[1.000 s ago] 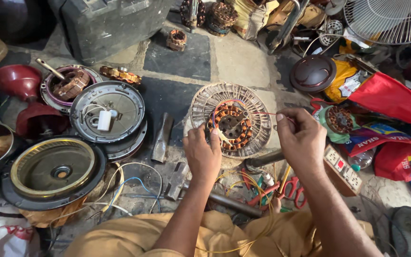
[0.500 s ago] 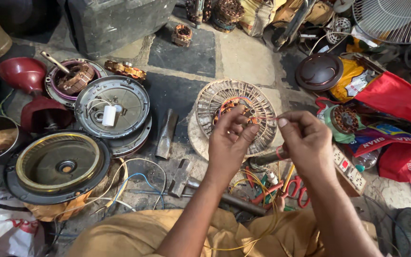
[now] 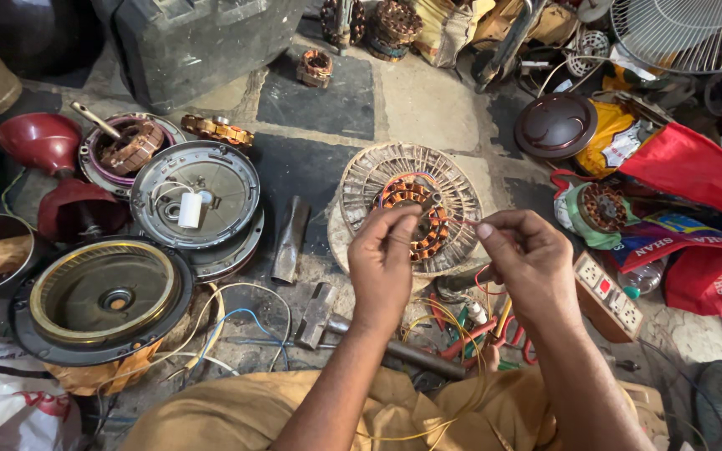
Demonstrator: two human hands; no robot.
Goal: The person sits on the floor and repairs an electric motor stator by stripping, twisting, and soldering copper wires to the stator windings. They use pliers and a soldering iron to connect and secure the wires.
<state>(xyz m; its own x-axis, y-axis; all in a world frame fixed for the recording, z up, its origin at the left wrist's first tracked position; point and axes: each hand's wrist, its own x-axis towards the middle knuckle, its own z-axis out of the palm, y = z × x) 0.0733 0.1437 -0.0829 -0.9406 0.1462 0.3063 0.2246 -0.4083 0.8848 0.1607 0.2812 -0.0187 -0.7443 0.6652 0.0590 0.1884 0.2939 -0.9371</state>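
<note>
We pinch a thin red wire (image 3: 471, 222) between our left hand (image 3: 386, 263) and right hand (image 3: 528, 263), fingers narrow, the wound fan stator (image 3: 411, 209) lying flat just beyond them, nearer the left.

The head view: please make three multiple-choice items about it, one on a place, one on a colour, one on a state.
1. Where is the hammer?
A. on the floor left of the left hand
B. on the round wound stator
C. inside the grey case

2. What colour is the thin wire looping below the right hand?
A. green
B. red
C. white

3. How are the fingers of the right hand?
A. spread flat
B. wrapped around the hammer
C. pinched at the fingertips

Answers: 1 A, the hammer head lies on the floor beside the left wrist. 2 B, the loop is red. 3 C, thumb and forefinger meet at the tips.
</note>
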